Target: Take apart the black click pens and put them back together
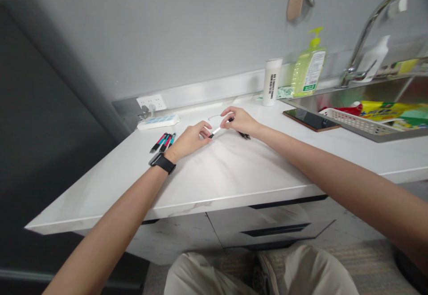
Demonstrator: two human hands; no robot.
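Note:
A white pen with black ends (216,131) is held between my two hands above the countertop. My left hand (191,141) pinches its lower black end between thumb and fingers. The fingers of my right hand (241,122) are closed on the other end, tilted up to the right. Several red, teal and black pens (163,142) lie side by side to the left of my left wrist. Partly hidden behind my right hand are dark pen ends (245,135) on the counter. A thin curved line (214,117) shows behind the fingers; what it is, I cannot tell.
A power strip (158,122) lies near the wall socket (152,103). On the right stand a white bottle (272,82) and a green soap dispenser (309,69). A phone (310,119) rests beside the sink (377,135), which holds a white basket (361,120). The counter's front edge (214,203) is close.

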